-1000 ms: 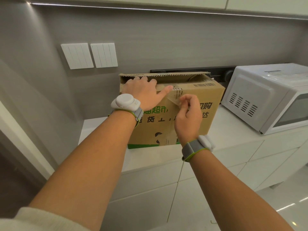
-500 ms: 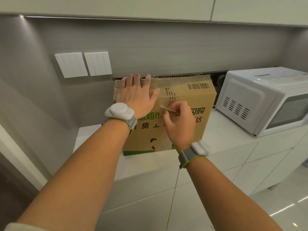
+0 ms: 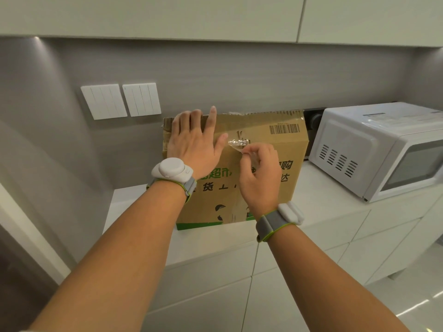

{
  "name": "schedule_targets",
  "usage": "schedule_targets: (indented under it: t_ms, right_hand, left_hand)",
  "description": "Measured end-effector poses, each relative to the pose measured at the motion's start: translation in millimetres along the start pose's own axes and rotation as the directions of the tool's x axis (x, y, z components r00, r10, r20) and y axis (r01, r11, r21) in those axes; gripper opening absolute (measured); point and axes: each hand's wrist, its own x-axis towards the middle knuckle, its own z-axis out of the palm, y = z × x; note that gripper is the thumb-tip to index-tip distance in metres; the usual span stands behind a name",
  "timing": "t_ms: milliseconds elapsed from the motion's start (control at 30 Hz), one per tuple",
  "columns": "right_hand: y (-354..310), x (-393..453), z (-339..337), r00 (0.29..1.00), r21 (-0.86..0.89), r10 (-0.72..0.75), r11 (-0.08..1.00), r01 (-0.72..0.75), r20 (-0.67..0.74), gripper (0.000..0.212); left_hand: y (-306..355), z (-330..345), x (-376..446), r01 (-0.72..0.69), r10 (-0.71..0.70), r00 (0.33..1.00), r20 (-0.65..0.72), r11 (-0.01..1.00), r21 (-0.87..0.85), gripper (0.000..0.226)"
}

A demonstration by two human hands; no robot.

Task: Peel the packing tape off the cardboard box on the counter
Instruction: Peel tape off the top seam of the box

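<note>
A brown cardboard box [image 3: 275, 149] with green print and a barcode stands on the white counter [image 3: 211, 238], against the wall. My left hand [image 3: 194, 142] lies flat with straight fingers on the box's upper left front. My right hand [image 3: 260, 173] pinches a crinkled strip of clear packing tape [image 3: 238, 143] that is lifted off the front face near the middle. A band of clear tape still runs down the front to the box's bottom, partly hidden by my right wrist.
A white microwave [image 3: 374, 149] stands on the counter to the right of the box, close to it. Two white switch panels [image 3: 122, 100] sit on the wall at the left. White cabinets hang overhead. Drawer fronts lie below the counter.
The box's top flap has gone down and the box now stands more upright. My right hand has pulled the tape end further off the front. My left hand stays pressed on the box.
</note>
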Motion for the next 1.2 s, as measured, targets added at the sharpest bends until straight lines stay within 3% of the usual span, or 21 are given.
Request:
schedule_targets:
  t_ms: [133,200,533,633,700,800,1000,1200]
  right_hand:
    - [-10,9,0,0.967,0.249,0.256,0.936,-0.250,0.008,0.015]
    - [-13,16,0,0.948,0.319,0.317,0.897,-0.306,0.018,0.018]
    - [-20,48,-9,0.954,0.443,0.300,0.855,-0.269,0.000,0.011]
    - [-17,48,-8,0.973,0.333,0.215,0.914,-0.230,0.082,0.016]
    - [-14,49,-4,0.983,0.086,0.101,0.990,-0.116,0.153,0.018]
    - [-11,56,8,0.975,-0.208,-0.057,0.973,0.103,0.215,0.024]
    - [-12,72,18,0.974,-0.246,-0.084,0.960,0.136,0.209,0.011]
    - [-10,76,15,0.982,-0.083,0.066,0.995,-0.052,0.178,0.011]
  left_hand:
    - [-1,-1,-2,-0.007,0.007,1.000,0.004,1.000,-0.008,0.062]
    - [-1,-2,-2,-0.009,0.009,1.000,0.006,1.000,-0.010,0.061]
    - [0,-2,-1,0.000,0.000,1.000,-0.010,1.000,-0.008,0.064]
    - [1,-3,-2,0.007,-0.007,1.000,-0.008,1.000,-0.010,0.066]
    - [1,-4,-2,0.011,-0.011,1.000,-0.005,1.000,-0.009,0.066]
    - [1,-5,-2,0.017,-0.018,1.000,-0.014,1.000,-0.026,0.064]
    - [0,-5,-3,0.037,-0.039,0.998,-0.047,0.998,-0.053,0.059]
    - [1,-3,-2,0.041,-0.045,0.996,-0.074,0.997,-0.059,0.059]
